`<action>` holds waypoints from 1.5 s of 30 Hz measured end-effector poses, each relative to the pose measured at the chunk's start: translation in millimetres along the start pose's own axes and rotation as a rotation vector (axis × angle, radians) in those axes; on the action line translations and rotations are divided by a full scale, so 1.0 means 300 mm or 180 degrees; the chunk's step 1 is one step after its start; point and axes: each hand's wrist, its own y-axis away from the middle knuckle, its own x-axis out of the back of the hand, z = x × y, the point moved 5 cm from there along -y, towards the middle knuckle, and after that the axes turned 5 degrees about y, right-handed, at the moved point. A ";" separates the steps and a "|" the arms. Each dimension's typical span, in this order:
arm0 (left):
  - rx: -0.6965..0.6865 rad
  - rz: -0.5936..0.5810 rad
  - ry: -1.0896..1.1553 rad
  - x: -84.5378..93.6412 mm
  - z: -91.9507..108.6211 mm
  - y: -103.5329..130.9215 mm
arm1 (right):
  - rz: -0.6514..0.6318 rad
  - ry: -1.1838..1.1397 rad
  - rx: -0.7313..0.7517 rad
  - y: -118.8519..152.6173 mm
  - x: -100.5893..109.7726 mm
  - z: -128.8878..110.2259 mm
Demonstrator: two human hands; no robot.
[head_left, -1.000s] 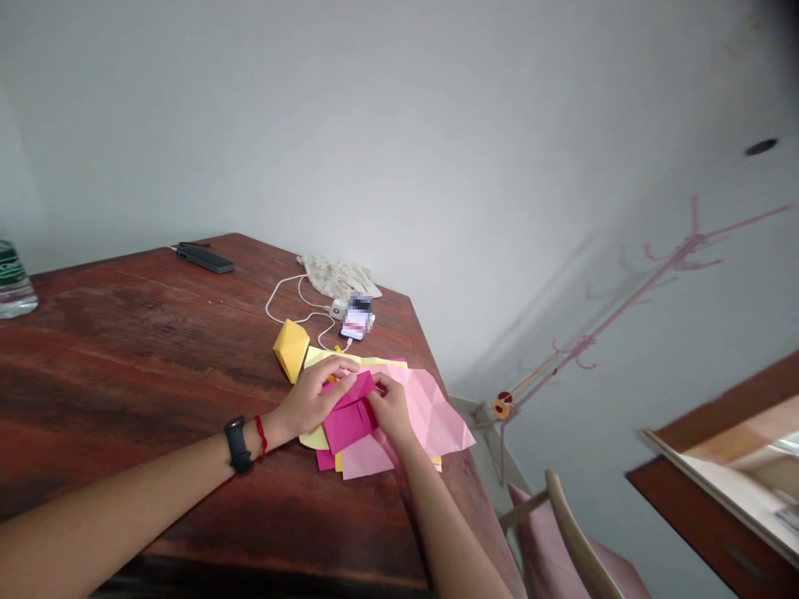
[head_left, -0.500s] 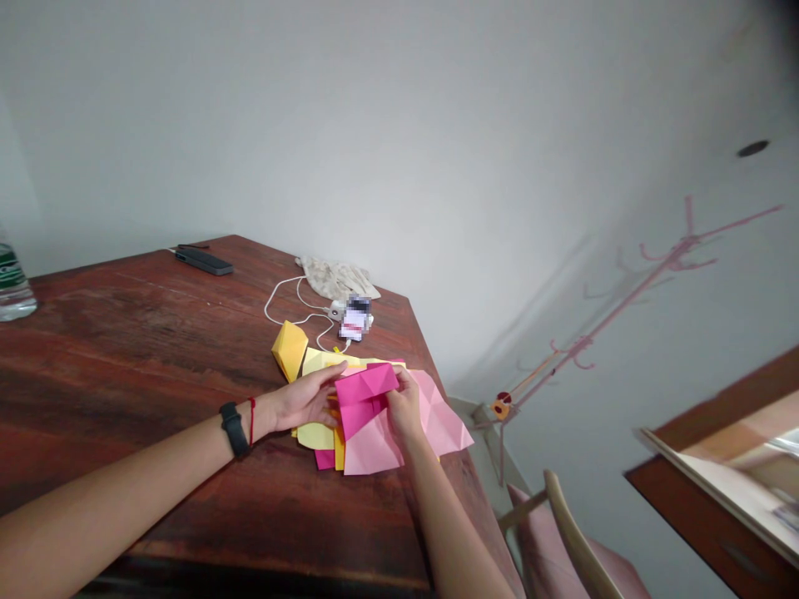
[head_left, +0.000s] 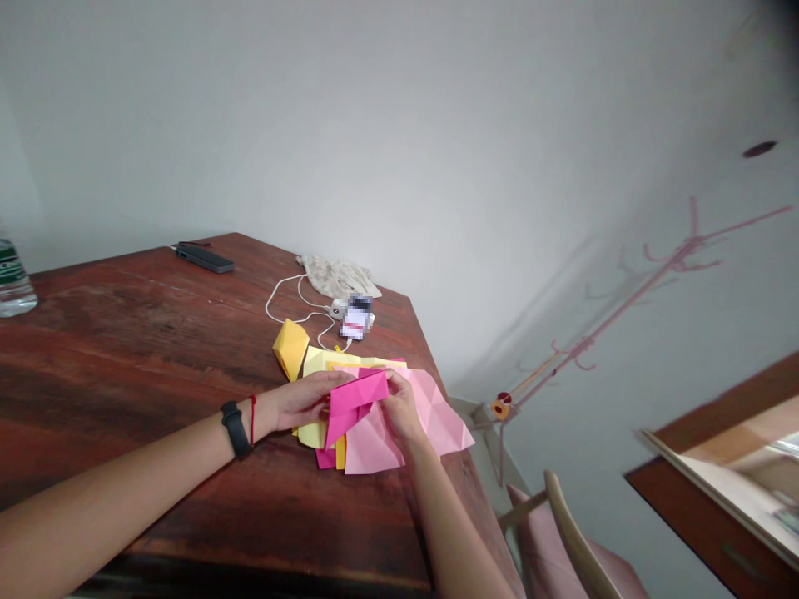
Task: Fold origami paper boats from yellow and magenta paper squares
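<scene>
Left hand [head_left: 304, 401] and right hand [head_left: 401, 409] hold the creased magenta paper sheet [head_left: 357, 394] between them — now tipped lower, apparently mid-fold.

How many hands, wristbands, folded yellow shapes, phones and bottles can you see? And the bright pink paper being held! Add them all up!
Hands: 2, left hand and right hand
Wristbands: 2, black band and red band
Held bright pink paper: 1
Folded yellow shape: 1
Phone: 1
Bottle: 1
Total: 8
</scene>
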 end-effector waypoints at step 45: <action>0.0234 0.0380 -0.0893 0.011 0.064 0.026 | -0.0710 -0.0187 0.0226 0.005 -0.029 -0.113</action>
